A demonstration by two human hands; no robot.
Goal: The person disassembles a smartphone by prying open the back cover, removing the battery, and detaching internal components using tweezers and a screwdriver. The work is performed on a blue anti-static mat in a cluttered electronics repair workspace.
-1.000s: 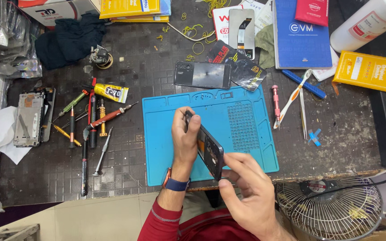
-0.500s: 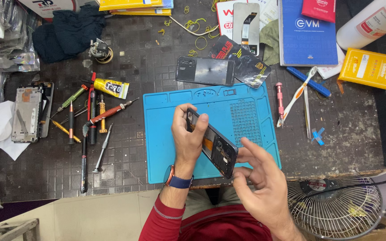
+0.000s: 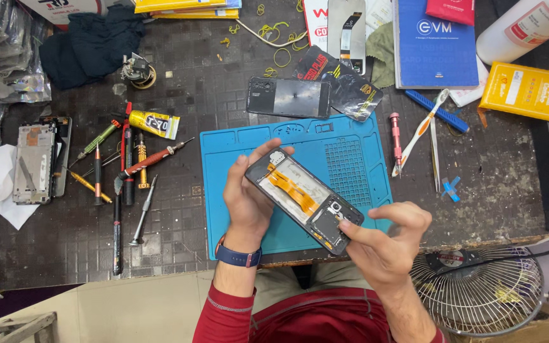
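Note:
My left hand [image 3: 247, 197] grips the upper end of an opened phone [image 3: 303, 200], held tilted above the blue repair mat [image 3: 351, 159]. The phone's back is off, showing an orange flex cable and dark boards inside. My right hand [image 3: 386, 241] pinches the phone's lower end, index finger pressing on the board near that corner. A blue watch band sits on my left wrist.
A black phone back cover [image 3: 289, 97] lies behind the mat. Several screwdrivers and a yellow glue tube [image 3: 154, 124] lie left of it, with another dismantled phone [image 3: 36, 162] further left. A red screwdriver [image 3: 396, 143], toothbrush [image 3: 424, 130], tweezers, blue booklet [image 3: 436, 41] and yellow box [image 3: 532, 92] sit right. A fan [image 3: 478, 292] stands below.
The phone has turned from edge-on to flat, its open inside now facing up. My right hand has shifted to its lower end and presses a finger on the board.

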